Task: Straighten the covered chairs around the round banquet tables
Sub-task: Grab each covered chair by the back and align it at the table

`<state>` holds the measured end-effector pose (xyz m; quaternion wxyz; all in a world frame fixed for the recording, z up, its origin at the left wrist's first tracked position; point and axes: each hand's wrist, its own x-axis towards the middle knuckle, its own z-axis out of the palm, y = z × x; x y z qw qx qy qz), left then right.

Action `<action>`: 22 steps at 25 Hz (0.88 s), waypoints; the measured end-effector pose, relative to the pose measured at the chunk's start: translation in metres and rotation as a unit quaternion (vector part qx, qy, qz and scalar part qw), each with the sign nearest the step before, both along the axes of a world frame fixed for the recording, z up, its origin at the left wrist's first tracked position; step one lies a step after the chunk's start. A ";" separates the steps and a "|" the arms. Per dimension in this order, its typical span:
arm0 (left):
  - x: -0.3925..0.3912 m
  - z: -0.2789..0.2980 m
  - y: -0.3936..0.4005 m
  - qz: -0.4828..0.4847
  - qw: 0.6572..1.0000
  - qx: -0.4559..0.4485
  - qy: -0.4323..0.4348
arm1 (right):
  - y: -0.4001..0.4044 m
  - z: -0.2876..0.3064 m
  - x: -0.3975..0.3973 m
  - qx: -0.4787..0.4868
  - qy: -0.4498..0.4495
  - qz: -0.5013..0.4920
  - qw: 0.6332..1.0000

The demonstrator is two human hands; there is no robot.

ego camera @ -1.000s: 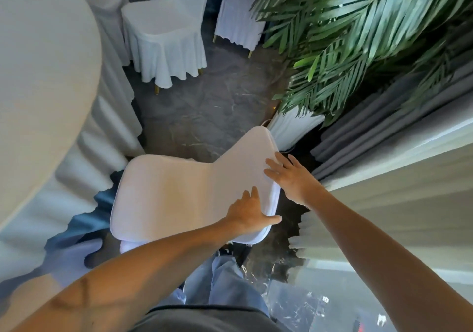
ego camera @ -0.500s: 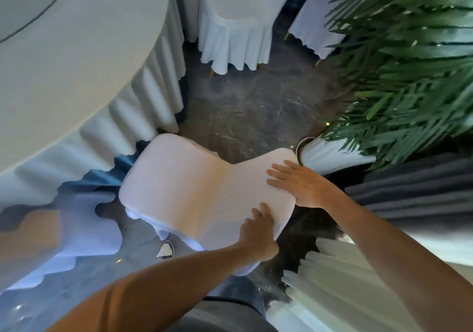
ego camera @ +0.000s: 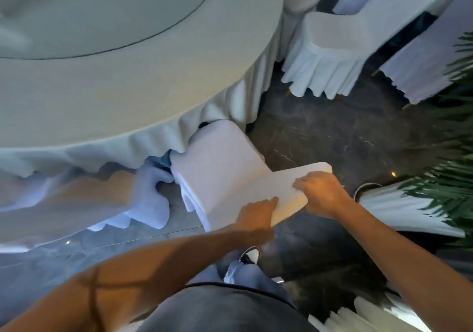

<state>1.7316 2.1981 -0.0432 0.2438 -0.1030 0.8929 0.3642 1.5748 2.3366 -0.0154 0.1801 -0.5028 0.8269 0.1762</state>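
A white-covered chair (ego camera: 225, 168) stands below me, its seat front tucked against the skirt of the round banquet table (ego camera: 122, 88). My left hand (ego camera: 256, 214) grips the near corner of the chair's backrest top. The far part of the same backrest edge is held by my right hand (ego camera: 320, 191), fingers curled over it. A second covered chair (ego camera: 330, 52) stands at the table's right side, and further covered chairs (ego camera: 425, 68) are behind it.
A potted palm (ego camera: 450, 178) in a white-wrapped pot (ego camera: 399, 209) stands close to the right of the chair. Dark marble floor (ego camera: 332, 137) lies between the chairs. White pleated drapery (ego camera: 366, 313) is at the lower right. My foot (ego camera: 249, 255) is just behind the chair.
The chair has swung round and slid forward to the table, its seat now touching the skirt. Both hands stayed on the backrest top. The view turned left, showing more of the tabletop.
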 end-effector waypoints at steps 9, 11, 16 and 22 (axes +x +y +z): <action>0.068 0.005 -0.171 0.058 0.986 -0.151 0.031 | -0.169 -0.028 0.076 -0.083 -0.100 -0.019 0.991; 0.078 0.007 -0.193 0.059 0.983 -0.171 0.027 | -0.189 -0.029 0.087 -0.093 -0.104 -0.016 0.990; 0.092 0.000 -0.217 0.048 0.981 -0.189 0.019 | -0.212 -0.029 0.104 -0.097 -0.128 -0.020 0.987; 0.099 -0.008 -0.228 0.024 0.982 -0.185 -0.009 | -0.212 -0.041 0.110 -0.087 -0.128 0.027 0.988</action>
